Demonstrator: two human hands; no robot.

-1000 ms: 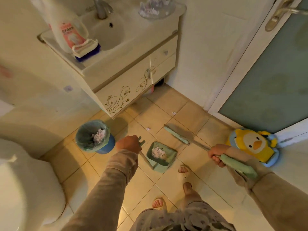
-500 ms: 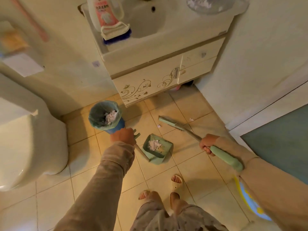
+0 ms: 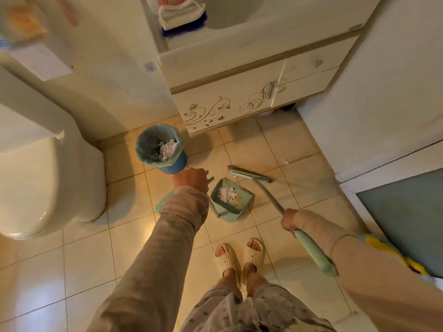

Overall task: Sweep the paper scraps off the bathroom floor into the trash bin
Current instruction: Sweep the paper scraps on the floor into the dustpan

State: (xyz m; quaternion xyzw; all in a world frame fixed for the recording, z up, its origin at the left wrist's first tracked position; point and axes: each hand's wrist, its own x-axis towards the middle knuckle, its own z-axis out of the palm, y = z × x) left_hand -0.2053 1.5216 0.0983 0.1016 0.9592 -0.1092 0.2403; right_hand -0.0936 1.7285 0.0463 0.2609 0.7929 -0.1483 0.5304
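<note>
My left hand is closed around the top of the green dustpan's long handle. The dustpan rests on the tiled floor and holds a heap of white paper scraps. My right hand grips the green broom handle; the broom head lies on the floor just beyond the dustpan's mouth. A single scrap lies on the tiles past the broom. The blue trash bin, lined with a green bag, stands left of the dustpan with paper inside.
A white toilet fills the left side. The sink cabinet stands behind the bin and broom. A frosted door is at the right, with a yellow toy by it. My slippered feet stand behind the dustpan.
The view has swung left and down, bringing the toilet in and pushing the door and toy to the right edge. The broom head has drawn closer to the dustpan's mouth. Both grips are unchanged.
</note>
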